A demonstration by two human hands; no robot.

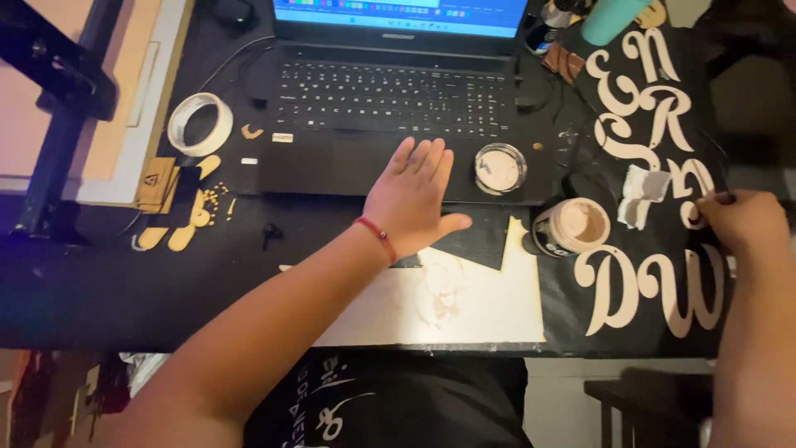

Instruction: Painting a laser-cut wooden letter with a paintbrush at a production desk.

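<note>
While left hand point(412, 202) lies spread flat, right hand point(742, 217) grip pinches wooden cutout letter point(695, 192).

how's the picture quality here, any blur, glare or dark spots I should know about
Head view: dim, warm light; the black table swallows detail; the laptop screen glows bright, slightly washed out; the left hand looks soft-edged, the right hand over the wooden letters sits in shadow; a bluish glow tints the left edge.

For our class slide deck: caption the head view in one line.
Left hand reaches over a laptop; right hand touches wooden letters beside an open jar.
</note>
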